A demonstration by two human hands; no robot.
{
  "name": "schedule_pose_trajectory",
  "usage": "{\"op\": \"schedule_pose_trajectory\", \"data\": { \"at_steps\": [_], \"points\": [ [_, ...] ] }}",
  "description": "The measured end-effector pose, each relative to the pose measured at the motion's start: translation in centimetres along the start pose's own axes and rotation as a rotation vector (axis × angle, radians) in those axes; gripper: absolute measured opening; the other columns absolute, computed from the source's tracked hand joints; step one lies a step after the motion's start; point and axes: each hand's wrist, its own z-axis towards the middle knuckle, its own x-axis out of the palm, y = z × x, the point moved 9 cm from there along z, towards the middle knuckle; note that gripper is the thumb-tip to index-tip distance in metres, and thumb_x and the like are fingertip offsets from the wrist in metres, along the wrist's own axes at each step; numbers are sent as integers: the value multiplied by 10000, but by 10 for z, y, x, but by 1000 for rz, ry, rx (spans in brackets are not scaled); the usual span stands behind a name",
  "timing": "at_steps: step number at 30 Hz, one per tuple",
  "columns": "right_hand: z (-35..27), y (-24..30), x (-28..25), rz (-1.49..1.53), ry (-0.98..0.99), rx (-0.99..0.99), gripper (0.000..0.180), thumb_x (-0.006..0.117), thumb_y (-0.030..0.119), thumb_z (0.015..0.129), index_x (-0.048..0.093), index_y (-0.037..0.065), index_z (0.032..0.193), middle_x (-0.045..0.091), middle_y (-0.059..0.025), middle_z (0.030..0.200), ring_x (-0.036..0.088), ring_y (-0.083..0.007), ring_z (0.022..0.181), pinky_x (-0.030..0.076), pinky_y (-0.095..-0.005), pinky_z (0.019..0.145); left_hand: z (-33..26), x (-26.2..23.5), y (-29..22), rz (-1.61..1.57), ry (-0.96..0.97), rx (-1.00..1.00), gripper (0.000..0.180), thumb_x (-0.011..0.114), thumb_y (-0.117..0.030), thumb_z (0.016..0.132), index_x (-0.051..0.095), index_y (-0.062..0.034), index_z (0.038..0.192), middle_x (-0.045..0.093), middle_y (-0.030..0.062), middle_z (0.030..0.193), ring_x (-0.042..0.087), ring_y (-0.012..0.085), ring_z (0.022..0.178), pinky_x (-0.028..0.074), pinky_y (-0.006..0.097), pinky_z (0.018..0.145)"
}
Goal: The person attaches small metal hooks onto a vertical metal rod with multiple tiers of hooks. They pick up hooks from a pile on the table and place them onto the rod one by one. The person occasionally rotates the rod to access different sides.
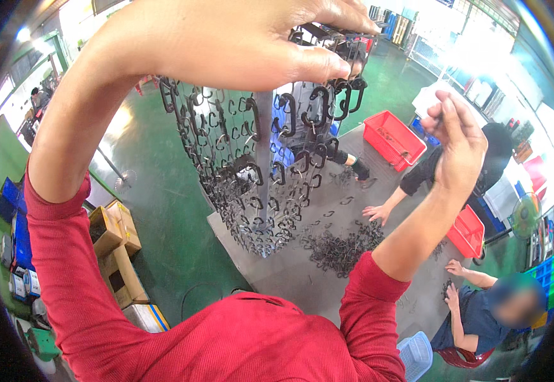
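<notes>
In front of me hangs a tall rack point(263, 137) loaded with many black C-shaped clips point(256, 119) that look like carabiners. At its top, my left hand point(251, 48) reaches across from the left. Its thumb and fingers bend around dark parts at the rack's upper end; what exactly they grip is hard to make out. My right hand point(458, 137) is raised to the right, apart from the rack. Its fingers are curled and the thumb is pressed to them; anything small between them is hidden.
Loose black clips point(347, 248) lie heaped on a grey table point(277, 277). Two co-workers point(468, 318) point(493, 153) sit at its right side, hands near the clips. Red baskets point(394, 140) point(466, 232) stand beyond. Cardboard boxes point(121, 274) are at left; a light blue basket point(415, 356) is near me.
</notes>
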Motion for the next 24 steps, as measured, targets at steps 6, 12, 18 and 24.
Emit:
{"op": "schedule_pose_trajectory", "data": {
  "at_steps": [6,12,18,24],
  "points": [
    [5,-2,-32,-1064,-69,-170,309,585,161,823,595,44,1109,643,-125,1022,612,-217,924,438,-317,854,8,-15,-9,-90,40,-118,497,561,-239,819,453,86,1179,494,237,1180,499,349,1083,397,390,926],
    [-22,29,93,127,338,-163,233,570,103,861,601,-48,1036,651,-119,897,611,-136,808,473,-252,754,9,-3,14,72,-1,-73,492,680,-187,700,552,2,1135,566,156,1162,510,314,1118,378,397,958],
    [-20,32,117,381,420,-127,153,515,22,880,600,-71,966,630,-94,759,601,-138,666,494,-243,622,5,-6,9,68,32,-10,537,650,-218,711,523,-15,1192,534,190,1185,491,340,1131,369,404,962],
    [-20,31,71,341,161,-107,151,526,40,870,615,-61,939,617,-88,728,594,-136,626,495,-237,597,10,-4,7,95,23,-27,539,615,-234,739,498,-20,1220,512,195,1211,468,345,1154,352,406,976]
  ]
}}
